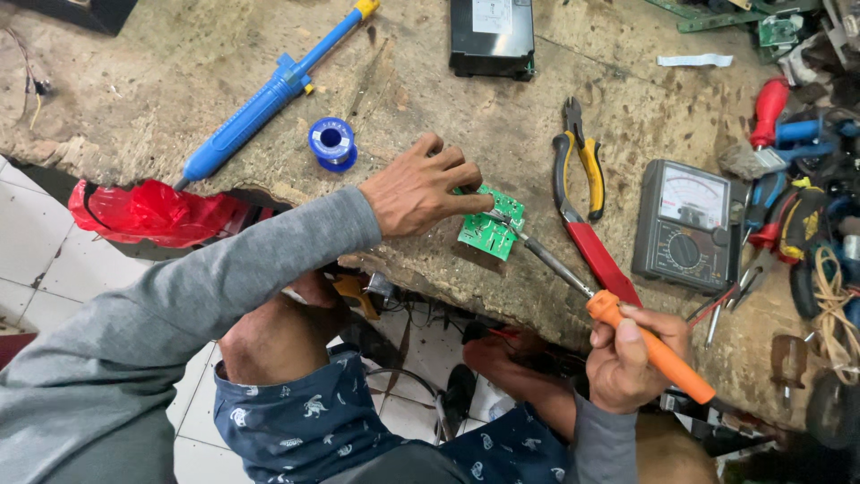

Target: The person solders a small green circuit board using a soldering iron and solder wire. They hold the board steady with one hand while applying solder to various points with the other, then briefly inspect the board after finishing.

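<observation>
Taking the green circuit board (pixel 491 229) as my marker on the worn workbench (pixel 430 99): far to its left a long blue desoldering pump (pixel 260 103) lies slantwise, and nearer, just up and left of the board, stands a blue solder spool (pixel 332 142). My left hand (pixel 421 188) comes in from the left and is pressed down on the board's upper left, fingers closed over its edge, pinning it flat near the bench's front lip. To the board's lower right my right hand (pixel 632 354) is wrapped tight round the orange handle of a soldering iron (pixel 618 323), whose metal shaft runs up-left so the tip sits on the board right beside my left fingertips. Just right of the board lie yellow-handled pliers (pixel 578 152) and a red-handled cutter (pixel 600 255); further right sits a grey analogue multimeter (pixel 685 224). As I judge it, the main risk is the hot tip so close to my left fingers: a small slip could burn them. The board also sits near the edge, so a push from the iron might skid it off, and lingering on one spot could lift a pad.
</observation>
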